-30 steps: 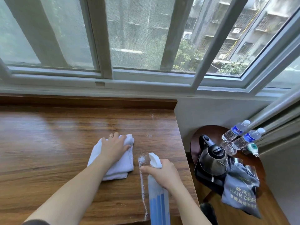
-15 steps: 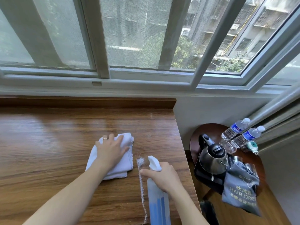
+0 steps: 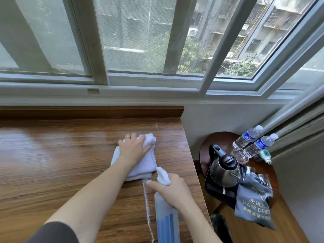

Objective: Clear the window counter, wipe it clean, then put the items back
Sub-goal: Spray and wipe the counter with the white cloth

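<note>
Keep your flat left hand pressing the cloth across the desk toward that foam line lower center, right hand gripping the sprayer.

Spray bottle base cut off by bottom edge, below right-hand fingers. Cloth partly hidden under left hand. Hair-dryer bag text partly blurred.
</note>
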The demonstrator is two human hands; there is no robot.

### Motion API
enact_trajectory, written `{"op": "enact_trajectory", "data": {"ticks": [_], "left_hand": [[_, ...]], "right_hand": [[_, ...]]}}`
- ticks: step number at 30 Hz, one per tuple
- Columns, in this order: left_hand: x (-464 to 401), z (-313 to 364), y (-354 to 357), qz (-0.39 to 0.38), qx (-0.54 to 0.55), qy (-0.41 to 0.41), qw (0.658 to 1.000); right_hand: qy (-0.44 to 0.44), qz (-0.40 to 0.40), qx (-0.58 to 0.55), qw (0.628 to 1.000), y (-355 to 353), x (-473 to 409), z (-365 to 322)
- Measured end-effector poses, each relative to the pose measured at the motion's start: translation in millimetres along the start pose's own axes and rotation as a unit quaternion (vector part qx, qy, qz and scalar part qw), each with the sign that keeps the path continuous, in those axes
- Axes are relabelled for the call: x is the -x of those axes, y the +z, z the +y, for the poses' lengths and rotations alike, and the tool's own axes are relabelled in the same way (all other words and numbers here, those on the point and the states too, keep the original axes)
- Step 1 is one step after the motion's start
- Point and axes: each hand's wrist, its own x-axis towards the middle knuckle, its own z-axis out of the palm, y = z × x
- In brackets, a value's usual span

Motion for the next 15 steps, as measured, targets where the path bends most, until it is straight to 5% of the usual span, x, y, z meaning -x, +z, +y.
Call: {"op": "enact_trajectory", "data": {"ticks": [8,15], "left_hand": [[21,1,2,-0.039,-0.048,0.025,0.998],[80,6,11,0.014,-0.052,0.060,0.997]], "right_hand": [[-0.002,0.004,0.003,1.000,-4,1,2],[-0.007,-0.008,0.005,1.000,-5,17,4]]}}
